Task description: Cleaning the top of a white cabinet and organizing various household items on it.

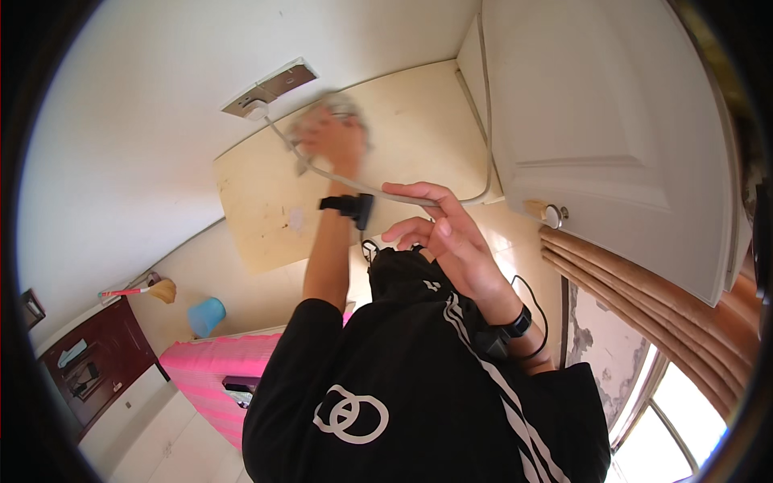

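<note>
My left hand (332, 136), blurred, presses a crumpled greyish cloth (344, 105) onto a cream panel or shelf top (416, 115) beside the wall. A pale cable (326, 174) runs from a white plug (256, 110) in a wall socket plate (281, 84), passes over my left forearm near the wrist and loops up at the right. My right hand (453, 241) holds this cable up on its outstretched fingers, with its other fingers spread and thumb apart. Black straps sit on both wrists. Small dark marks and a pale patch show on the panel's left part.
At the right is a white cabinet door (580, 121) with a round knob (552, 216), above a brown curtain (640, 302) and a window. A blue bin (206, 316), a broom (162, 291) and a pink striped cover (223, 362) lie to the lower left.
</note>
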Available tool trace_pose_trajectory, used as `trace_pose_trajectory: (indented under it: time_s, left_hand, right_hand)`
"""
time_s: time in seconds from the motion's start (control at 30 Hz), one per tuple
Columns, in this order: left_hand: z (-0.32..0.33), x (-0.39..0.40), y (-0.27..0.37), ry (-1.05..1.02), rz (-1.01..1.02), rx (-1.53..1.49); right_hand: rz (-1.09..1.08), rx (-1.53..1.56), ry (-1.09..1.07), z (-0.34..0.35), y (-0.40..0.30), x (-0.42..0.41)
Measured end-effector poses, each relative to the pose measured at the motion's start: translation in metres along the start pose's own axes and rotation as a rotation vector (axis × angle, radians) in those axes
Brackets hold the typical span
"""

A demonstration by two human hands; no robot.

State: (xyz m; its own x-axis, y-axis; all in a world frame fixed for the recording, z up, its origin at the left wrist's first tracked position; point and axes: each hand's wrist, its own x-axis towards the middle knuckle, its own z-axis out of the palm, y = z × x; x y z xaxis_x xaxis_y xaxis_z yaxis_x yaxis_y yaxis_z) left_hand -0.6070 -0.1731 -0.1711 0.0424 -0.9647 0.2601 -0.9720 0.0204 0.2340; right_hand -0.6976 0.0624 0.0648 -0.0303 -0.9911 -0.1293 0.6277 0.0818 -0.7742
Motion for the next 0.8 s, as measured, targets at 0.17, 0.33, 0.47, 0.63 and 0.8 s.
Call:
trace_pose_trajectory:
  time_s: [0.17, 0.33, 0.47, 0.63, 0.8]
  left_hand:
    - [0.004, -0.046, 0.114, -0.203, 0.604, -0.313]
    - [0.029, 0.004, 0.139, -0.326, 1.063, -0.428]
    - [0.009, -0.002, 0.142, -0.337, 1.043, -0.682]
    - [0.006, -0.049, 0.134, -0.234, 0.743, -0.532]
    - [0.001, -0.023, 0.147, -0.407, 0.866, -0.574]
  right_hand:
    - [-0.019, -0.04, -0.016, -0.004, -0.003, -0.007]
    - [-0.017, -0.039, -0.063, -0.006, 0.001, -0.008]
    - [-0.012, -0.022, -0.067, -0.006, 0.002, -0.011]
    - [-0.005, -0.037, -0.061, -0.01, 0.0, -0.011]
    - [-0.034, 0.021, -0.08, -0.015, 0.002, -0.01]
